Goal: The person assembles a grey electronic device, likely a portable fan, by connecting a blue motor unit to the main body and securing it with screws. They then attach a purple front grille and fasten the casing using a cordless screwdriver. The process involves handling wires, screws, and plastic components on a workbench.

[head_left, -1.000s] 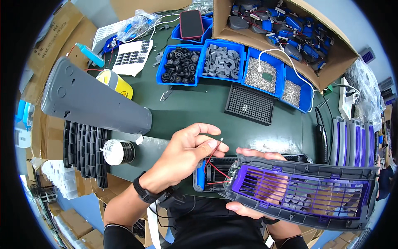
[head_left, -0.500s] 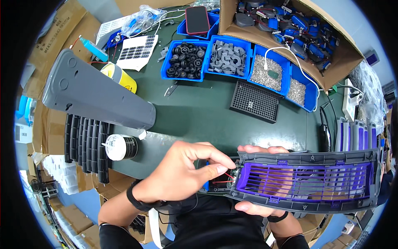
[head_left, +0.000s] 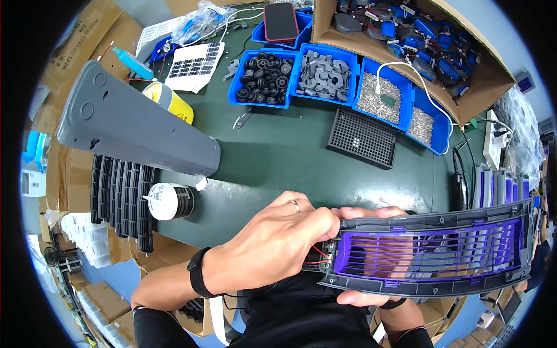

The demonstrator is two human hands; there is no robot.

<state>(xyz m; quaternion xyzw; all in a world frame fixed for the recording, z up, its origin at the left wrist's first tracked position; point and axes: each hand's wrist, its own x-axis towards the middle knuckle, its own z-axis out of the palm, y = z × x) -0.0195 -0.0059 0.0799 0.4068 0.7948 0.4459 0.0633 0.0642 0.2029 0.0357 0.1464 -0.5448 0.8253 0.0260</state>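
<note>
A curved dark grey panel (head_left: 429, 289) with a purple slatted grille (head_left: 342, 252) lies across both hands, its slats facing up. My right hand (head_left: 389, 255) is closed round it from beneath; fingertips show over the far edge, the thumb at the near edge, and the palm through the slats. At the panel's left end my left hand (head_left: 278, 243) has its fingers curled and pressed together at the far corner. What they pinch is hidden behind the knuckles. Red wires (head_left: 318, 257) run from that end to under my left hand.
A tall grey housing (head_left: 139, 124) lies at the left beside black ribbed strips (head_left: 125, 197) and a white-topped tub (head_left: 165, 201). Blue bins of black wheels (head_left: 264, 78), grey clips (head_left: 325, 75) and screws (head_left: 380, 98) stand behind a black perforated tray (head_left: 362, 139). A carton (head_left: 487, 69) holds wired parts.
My left hand has turned over and moved right, from a pinch near the wires to the panel's far left corner. The blue part beside the wires is now covered by the hand.
</note>
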